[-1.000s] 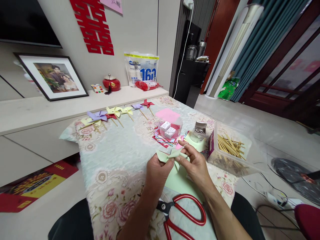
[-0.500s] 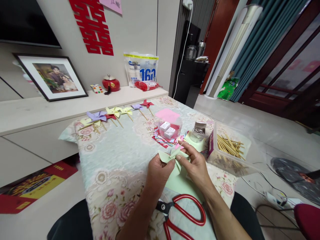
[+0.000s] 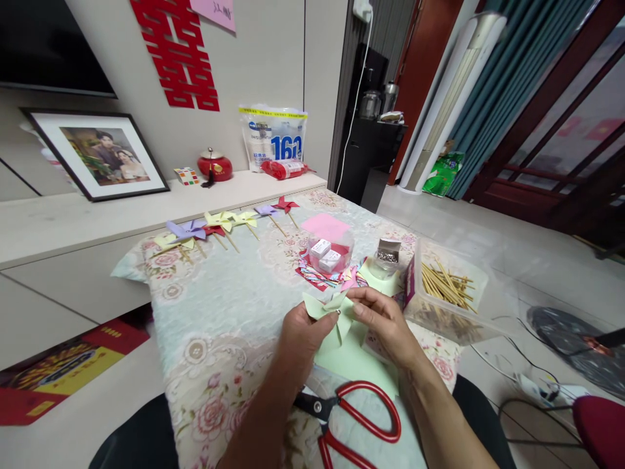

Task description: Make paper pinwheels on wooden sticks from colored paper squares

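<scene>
A pale green paper pinwheel is pinched between both my hands above a table with a floral cloth. My left hand grips its left side at the centre fold. My right hand holds its right blades with fingertips. A sheet of the same green paper lies flat under my hands. Red-handled scissors rest on the cloth just in front of me.
Several finished pinwheels on sticks line the table's far edge. A clear tub with small white boxes, a small jar and a clear box of wooden sticks stand to the right. Coloured paper scraps lie beneath the tub.
My hands have folded the green blades in toward the centre and shifted slightly left and down. The view tilted a little.
</scene>
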Action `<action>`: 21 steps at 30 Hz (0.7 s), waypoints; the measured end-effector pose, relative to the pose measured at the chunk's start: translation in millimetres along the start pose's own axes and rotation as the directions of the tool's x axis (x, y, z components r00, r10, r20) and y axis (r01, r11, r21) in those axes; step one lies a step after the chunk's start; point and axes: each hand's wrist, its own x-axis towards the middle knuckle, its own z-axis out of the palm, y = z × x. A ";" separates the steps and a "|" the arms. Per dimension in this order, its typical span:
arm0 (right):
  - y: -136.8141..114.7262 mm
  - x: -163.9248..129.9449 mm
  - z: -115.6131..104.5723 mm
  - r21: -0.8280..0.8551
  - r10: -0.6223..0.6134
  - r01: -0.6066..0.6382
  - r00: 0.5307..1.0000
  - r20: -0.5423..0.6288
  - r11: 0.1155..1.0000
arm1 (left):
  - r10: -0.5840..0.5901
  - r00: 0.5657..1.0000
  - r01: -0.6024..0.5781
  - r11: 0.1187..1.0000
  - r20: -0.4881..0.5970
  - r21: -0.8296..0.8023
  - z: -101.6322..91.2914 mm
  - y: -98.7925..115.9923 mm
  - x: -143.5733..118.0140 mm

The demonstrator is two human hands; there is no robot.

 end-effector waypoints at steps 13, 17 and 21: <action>-2.0 -2.4 2.0 -0.073 0.122 -0.114 0.986 0.118 0.991 | -0.034 0.991 0.008 0.981 0.130 0.193 -6.9 2.9 -1.1; -2.0 -3.4 2.5 -0.029 0.132 -0.130 0.985 0.112 0.991 | -0.055 0.984 0.036 0.993 0.170 0.116 -5.5 1.6 -1.8; -0.7 -4.1 3.1 -0.065 0.093 -0.089 0.993 0.076 0.994 | -0.070 0.980 0.058 0.996 0.186 0.071 -5.5 0.5 -3.9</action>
